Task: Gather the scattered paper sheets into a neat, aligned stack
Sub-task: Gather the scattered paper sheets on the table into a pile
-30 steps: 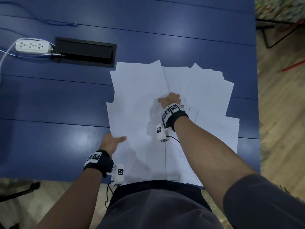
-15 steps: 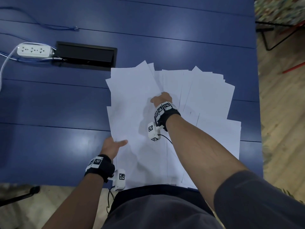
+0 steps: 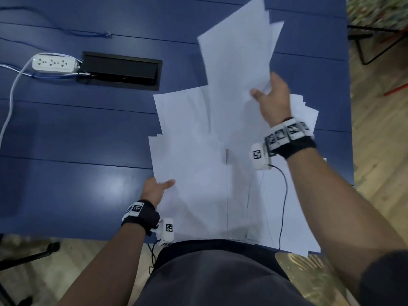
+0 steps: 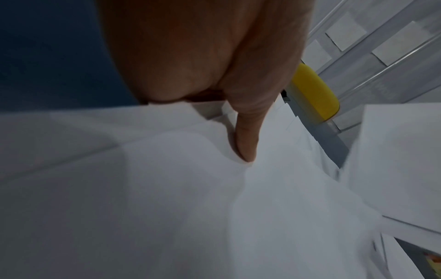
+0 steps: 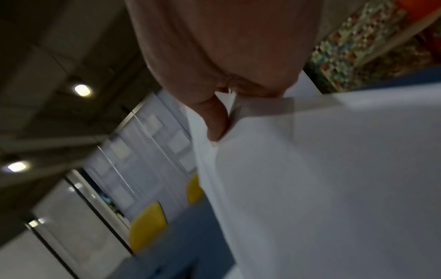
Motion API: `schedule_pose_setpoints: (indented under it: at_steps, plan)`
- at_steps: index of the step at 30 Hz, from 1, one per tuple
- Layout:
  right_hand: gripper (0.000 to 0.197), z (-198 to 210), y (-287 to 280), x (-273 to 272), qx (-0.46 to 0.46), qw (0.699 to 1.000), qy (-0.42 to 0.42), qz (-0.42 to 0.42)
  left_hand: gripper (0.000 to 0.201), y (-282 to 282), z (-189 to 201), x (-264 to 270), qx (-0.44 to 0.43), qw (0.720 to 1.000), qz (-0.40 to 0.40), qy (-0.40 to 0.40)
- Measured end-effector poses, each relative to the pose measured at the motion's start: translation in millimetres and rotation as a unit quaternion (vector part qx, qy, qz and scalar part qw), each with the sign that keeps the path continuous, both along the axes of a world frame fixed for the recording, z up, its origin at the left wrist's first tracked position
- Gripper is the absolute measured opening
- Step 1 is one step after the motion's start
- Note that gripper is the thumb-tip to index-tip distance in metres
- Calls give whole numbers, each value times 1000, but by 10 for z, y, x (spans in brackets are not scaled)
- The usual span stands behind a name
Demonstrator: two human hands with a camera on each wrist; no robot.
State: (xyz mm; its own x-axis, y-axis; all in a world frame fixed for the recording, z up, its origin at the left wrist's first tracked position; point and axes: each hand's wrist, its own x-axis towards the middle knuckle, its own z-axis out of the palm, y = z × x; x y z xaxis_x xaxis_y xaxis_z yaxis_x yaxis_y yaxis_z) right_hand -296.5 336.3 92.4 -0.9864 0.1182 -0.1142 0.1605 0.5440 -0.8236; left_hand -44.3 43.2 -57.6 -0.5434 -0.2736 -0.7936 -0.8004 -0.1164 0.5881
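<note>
- Blue planks are making up the bench (image 3: 66, 133) you are standing at, with wooden floor (image 3: 379, 151) showing past its right edge.
- You are pinching a few lifted sheets (image 3: 238, 62) in your right hand (image 3: 272, 100): the thumb is lying on top near their lower edge and the fingers are tucked underneath, out of sight.
- Those sheets are hanging above the far part of the spread, tilted and fanned at their far corners, so they are not squared up yet.
- The right wrist view is showing the thumb (image 5: 216, 120) pressing the paper against the hidden fingers, a hold that is likely keeping the thin sheets from sliding apart.
- Your left hand (image 3: 155, 191) is gripping the near-left edge of the paper pile (image 3: 192, 164), thumb laid on top and fingers under it.
- That grip seems to be anchoring the pile so it can take more sheets.
- More loose sheets (image 3: 295, 217) are lying overlapped to the right, some reaching past the bench's near edge toward your body.
- A white power strip (image 3: 54, 62) and a black cable box (image 3: 120, 70) are sitting well apart from the paper, to the left.
- Judging by this, you are partway through gathering; aligning the edges is not yet done.
</note>
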Motion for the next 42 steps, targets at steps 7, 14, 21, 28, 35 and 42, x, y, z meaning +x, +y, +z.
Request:
schedule_pose_setpoints:
  at_steps: [7, 14, 21, 28, 35, 42]
  plan:
    - [37, 446, 320, 621, -310, 945, -100, 12, 28, 4, 117, -1, 31, 999, 22, -6]
    - [36, -718, 137, 1469, -251, 927, -272, -62, 49, 2, 56, 0, 20, 999, 29, -31]
    - [52, -1191, -328, 1984, -6, 930, -367, 22, 103, 7, -5, 43, 25, 998, 58, -27]
    - [47, -1177, -251, 1861, 159, 908, -365, -130, 44, 72, 17, 66, -28, 999, 4, 16]
    - [47, -1210, -289, 1656, 13, 908, -383, -172, 55, 2, -64, 42, -21, 1000, -12, 13]
    - [54, -1208, -422, 1726, 29, 919, -354, -173, 32, 5, -16, 13, -21, 999, -31, 24]
